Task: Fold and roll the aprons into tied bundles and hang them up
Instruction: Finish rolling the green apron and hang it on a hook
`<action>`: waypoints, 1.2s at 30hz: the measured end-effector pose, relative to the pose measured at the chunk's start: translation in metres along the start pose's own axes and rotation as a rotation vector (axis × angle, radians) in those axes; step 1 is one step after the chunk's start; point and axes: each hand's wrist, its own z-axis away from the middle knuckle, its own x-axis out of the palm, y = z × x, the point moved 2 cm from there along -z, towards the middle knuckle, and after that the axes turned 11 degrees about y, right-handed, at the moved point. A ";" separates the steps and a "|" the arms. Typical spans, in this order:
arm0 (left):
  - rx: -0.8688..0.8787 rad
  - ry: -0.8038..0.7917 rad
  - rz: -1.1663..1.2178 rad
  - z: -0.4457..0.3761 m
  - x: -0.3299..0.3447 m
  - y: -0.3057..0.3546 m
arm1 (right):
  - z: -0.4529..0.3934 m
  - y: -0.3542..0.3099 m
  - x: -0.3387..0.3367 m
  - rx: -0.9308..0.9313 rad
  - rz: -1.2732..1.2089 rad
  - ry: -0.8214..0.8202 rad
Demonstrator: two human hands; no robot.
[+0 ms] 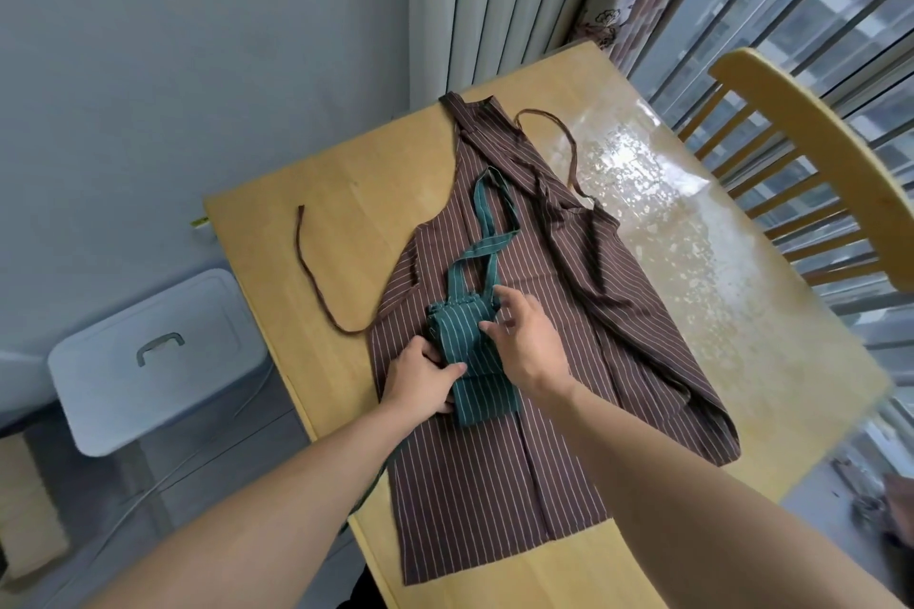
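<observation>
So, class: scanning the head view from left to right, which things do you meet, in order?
White storage box → loose brown tie → left hand → green striped bundle → right hand → shiny bare part of the table → wooden chair.

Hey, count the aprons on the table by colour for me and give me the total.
Brown striped apron, spread flat: 1
Green striped apron, folded into a bundle, on top of the brown one: 1
Total: 2
</observation>
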 end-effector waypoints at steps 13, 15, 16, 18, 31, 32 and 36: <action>0.551 0.309 -0.305 -0.010 -0.028 0.026 | 0.063 0.037 -0.005 -0.678 0.611 -0.371; 0.901 0.337 -0.392 -0.004 -0.030 0.027 | 0.063 0.035 -0.004 -0.673 0.592 -0.330; 1.043 0.287 -0.431 -0.003 -0.029 0.025 | 0.063 0.034 -0.003 -0.671 0.574 -0.317; 1.104 0.107 -0.542 0.003 -0.028 0.019 | 0.059 0.034 -0.005 -0.671 0.523 -0.296; 0.304 -0.081 -0.393 -0.018 -0.026 0.025 | -0.019 -0.019 -0.010 -0.225 0.085 -0.240; 0.283 -0.068 -0.363 -0.021 -0.026 0.028 | -0.022 -0.020 -0.009 -0.152 0.032 -0.220; 0.188 -0.083 -0.369 -0.030 -0.030 0.045 | -0.029 -0.012 -0.010 0.103 -0.152 -0.322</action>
